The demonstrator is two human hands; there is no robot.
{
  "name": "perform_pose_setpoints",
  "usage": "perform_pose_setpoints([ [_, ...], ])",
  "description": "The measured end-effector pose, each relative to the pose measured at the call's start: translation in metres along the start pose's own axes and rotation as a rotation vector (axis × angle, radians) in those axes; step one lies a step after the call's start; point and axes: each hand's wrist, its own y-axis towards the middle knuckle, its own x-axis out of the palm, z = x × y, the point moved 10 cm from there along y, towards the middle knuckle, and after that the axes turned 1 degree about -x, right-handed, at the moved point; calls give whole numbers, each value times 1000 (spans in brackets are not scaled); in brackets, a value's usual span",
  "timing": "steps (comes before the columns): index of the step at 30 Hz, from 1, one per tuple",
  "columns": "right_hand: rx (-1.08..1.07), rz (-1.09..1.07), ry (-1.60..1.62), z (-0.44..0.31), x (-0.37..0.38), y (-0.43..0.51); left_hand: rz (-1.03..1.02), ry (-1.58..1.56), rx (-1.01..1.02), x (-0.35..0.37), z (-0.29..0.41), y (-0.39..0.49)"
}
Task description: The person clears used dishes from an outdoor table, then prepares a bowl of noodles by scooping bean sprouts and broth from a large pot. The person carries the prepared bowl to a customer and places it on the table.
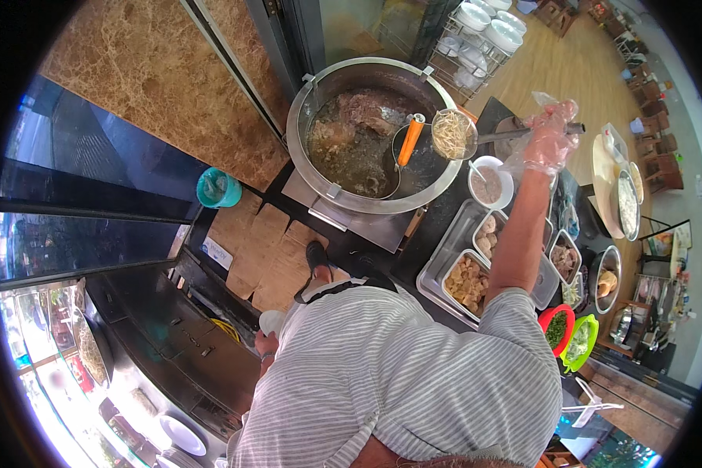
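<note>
My right hand [547,137], in a clear plastic glove, grips the long handle of a noodle strainer [472,139]. Pale bean sprouts [450,134] fill its basket, which is held over the right rim of a large metal stockpot [301,161]. Dark broth with big chunks of meat [368,114] fills the pot. A ladle with an orange handle [410,140] rests inside it. Low at my left side, my left hand [266,342] holds a white rounded thing, probably a bowl [272,322], partly hidden by my striped shirt.
Right of the pot stand a white bowl of minced food with a spoon [488,182], containers of sliced food [467,281] and meatballs [487,237], and red [556,329] and green [579,344] baskets of chopped greens. A turquoise bin [219,188] stands left. Stacked bowls [503,35] fill a rack.
</note>
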Motion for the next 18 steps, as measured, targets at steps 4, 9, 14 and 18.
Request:
perform_pose_setpoints([
  [4, 141, -13, -94, 72, 9, -29, -78, -95, -92, 20, -22, 2],
  [9, 109, 37, -208, 16, 14, -27, -94, -163, -118, 18, -21, -23],
  [14, 111, -103, -220, 28, 27, -26, -17, -152, -170, 18, -30, -36],
  [18, 159, -9, -197, 67, 8, -14, -42, -382, -131, 11, 11, -60],
])
